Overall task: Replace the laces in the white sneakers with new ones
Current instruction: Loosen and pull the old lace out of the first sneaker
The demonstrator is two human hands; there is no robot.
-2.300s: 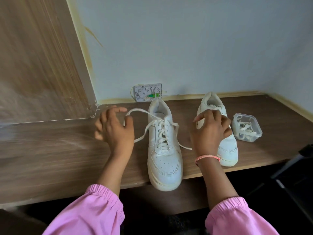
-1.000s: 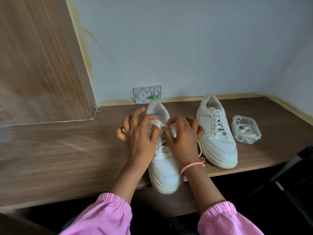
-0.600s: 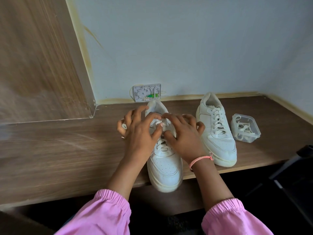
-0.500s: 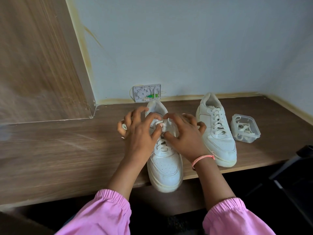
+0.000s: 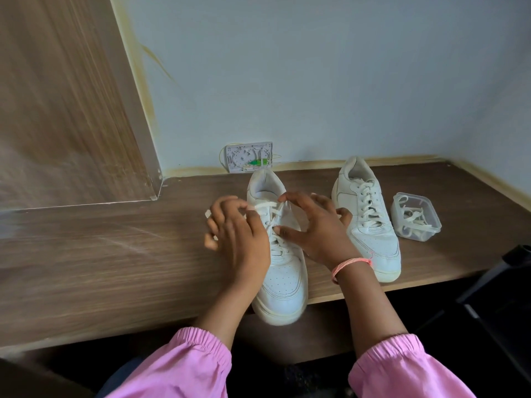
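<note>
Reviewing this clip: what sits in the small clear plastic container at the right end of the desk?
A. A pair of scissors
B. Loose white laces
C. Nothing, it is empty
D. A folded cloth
B: the clear container, standing beside the right sneaker on the wooden desk, shows tangled white laces through its open top.

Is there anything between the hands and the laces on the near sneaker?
Nothing visible. Both the left hand and right hand are already at the laces of the near sneaker. The second sneaker and the plastic container sit off to the right.
</note>
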